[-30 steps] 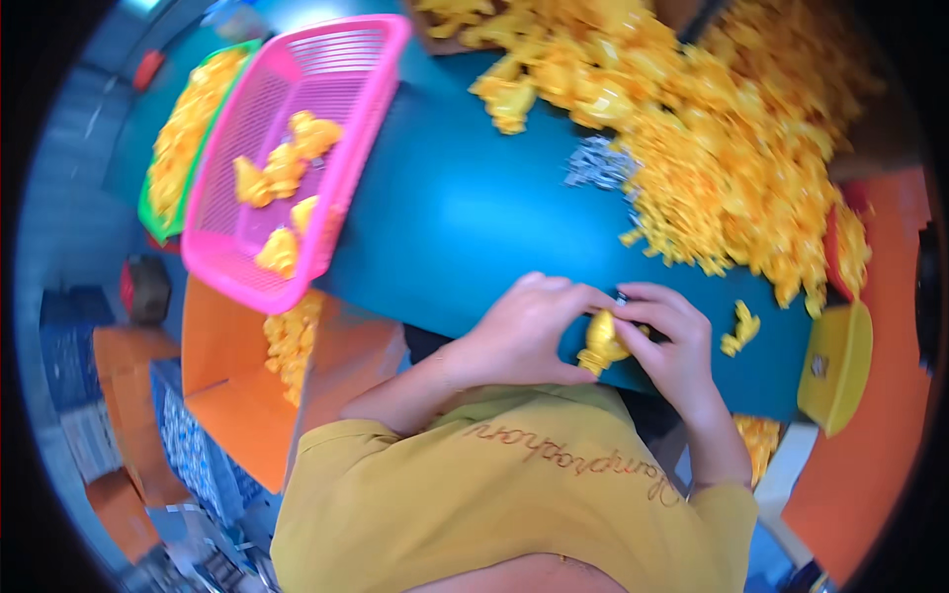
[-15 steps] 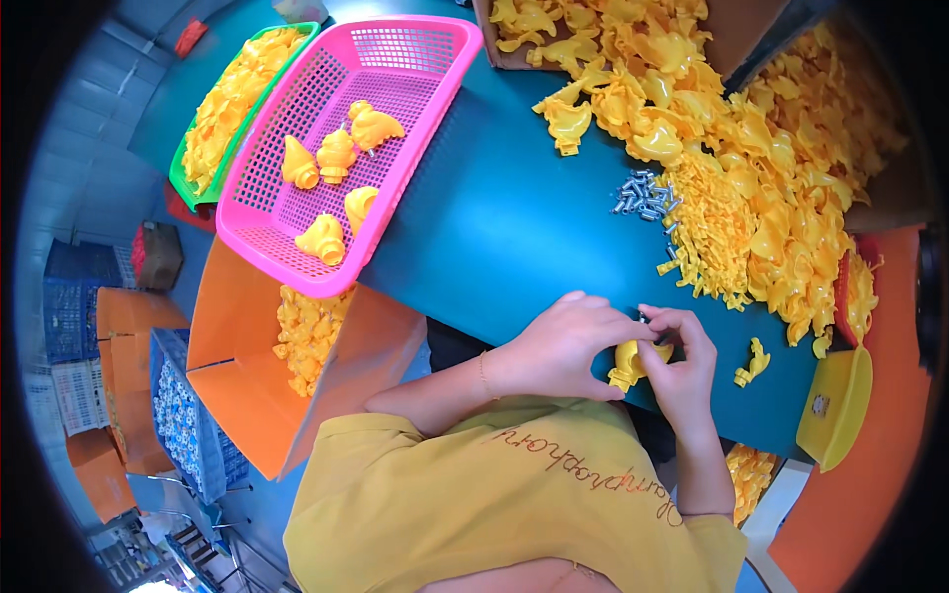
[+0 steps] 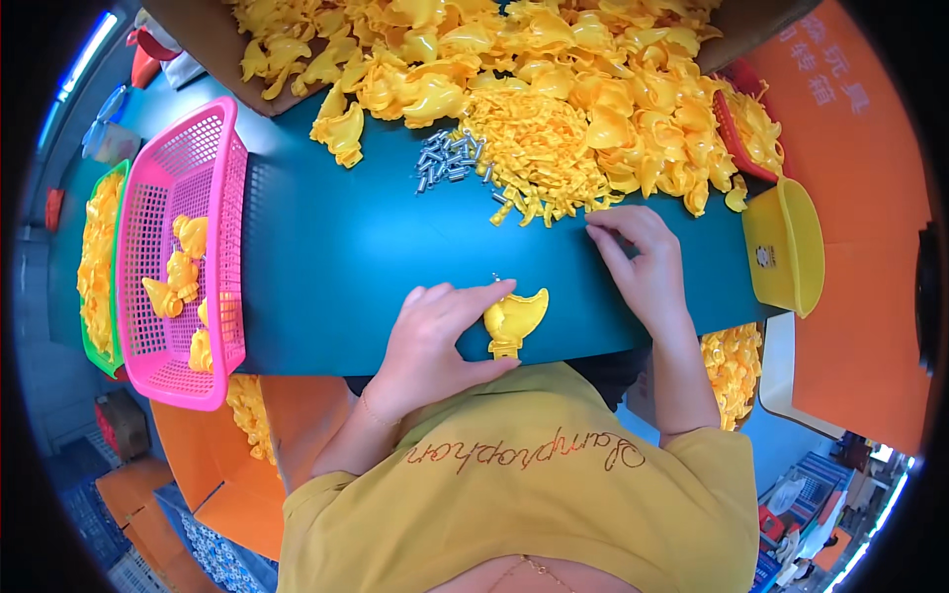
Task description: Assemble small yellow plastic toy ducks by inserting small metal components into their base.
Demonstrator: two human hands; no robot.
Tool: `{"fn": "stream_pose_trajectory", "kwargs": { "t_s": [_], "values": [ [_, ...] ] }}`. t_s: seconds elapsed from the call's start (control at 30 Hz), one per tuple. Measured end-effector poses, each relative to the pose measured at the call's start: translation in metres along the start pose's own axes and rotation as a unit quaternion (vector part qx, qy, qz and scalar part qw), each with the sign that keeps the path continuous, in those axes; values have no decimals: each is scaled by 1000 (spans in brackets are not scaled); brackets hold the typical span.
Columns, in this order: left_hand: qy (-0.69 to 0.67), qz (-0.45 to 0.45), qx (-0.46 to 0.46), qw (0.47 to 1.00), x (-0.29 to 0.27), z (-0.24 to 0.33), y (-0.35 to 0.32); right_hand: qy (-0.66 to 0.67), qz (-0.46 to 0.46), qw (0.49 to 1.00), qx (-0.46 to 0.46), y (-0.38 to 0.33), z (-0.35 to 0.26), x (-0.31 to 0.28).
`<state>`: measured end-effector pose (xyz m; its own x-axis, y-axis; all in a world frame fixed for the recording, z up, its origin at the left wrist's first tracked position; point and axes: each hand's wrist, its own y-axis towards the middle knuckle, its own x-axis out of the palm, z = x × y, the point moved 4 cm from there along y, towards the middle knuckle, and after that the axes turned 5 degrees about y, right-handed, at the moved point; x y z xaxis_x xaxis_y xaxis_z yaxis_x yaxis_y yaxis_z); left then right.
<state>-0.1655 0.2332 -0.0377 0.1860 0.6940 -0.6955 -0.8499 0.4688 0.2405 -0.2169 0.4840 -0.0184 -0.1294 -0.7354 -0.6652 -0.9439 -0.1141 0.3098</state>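
Note:
My left hand [image 3: 435, 331] holds a curved yellow plastic shell half [image 3: 516, 322] at the table's near edge, its index finger at the top and thumb at the bottom. The shell's hollow-looking side with a raised rim faces up. A small metal bit shows by the index fingertip, too small to make out. Off to the right, my right hand [image 3: 641, 259] has thumb and fingers drawn together beside a heap of small yellow plastic parts [image 3: 539, 148]. What lies between those fingertips, if anything, is hidden. Short silver metal cylinders [image 3: 450, 160] lie left of that heap.
More yellow shells [image 3: 643, 109] spill from a cardboard box at the back. A pink basket [image 3: 233, 247] with several yellow pieces and a green basket [image 3: 121, 257] stand at left. At right are a yellow bin [image 3: 786, 247] and a red basket [image 3: 736, 128]. An orange box [image 3: 297, 415] sits below.
The view has swung to the right. Both hands were together on the yellow piece; now my right hand has moved away toward the small-parts heap, while my left keeps hold.

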Motion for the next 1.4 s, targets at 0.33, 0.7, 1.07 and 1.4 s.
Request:
{"fn": "stream_pose_trajectory", "kwargs": {
  "t_s": [0.33, 0.7, 1.07, 1.4],
  "values": [
    [21, 12, 15, 1000, 1, 4, 1, -207, -113, 962, -139, 20, -15, 25],
    [16, 14, 17, 1000, 0, 3, 1, 74, -30, 997, -25, 5, -2, 8],
    [27, 6, 14, 1000, 1, 4, 2, 145, -72, 984, 76, -23, -1, 33],
    [23, 4, 13, 1000, 2, 4, 2, -43, -60, 993, -89, -30, -9, 27]
  ]
}}
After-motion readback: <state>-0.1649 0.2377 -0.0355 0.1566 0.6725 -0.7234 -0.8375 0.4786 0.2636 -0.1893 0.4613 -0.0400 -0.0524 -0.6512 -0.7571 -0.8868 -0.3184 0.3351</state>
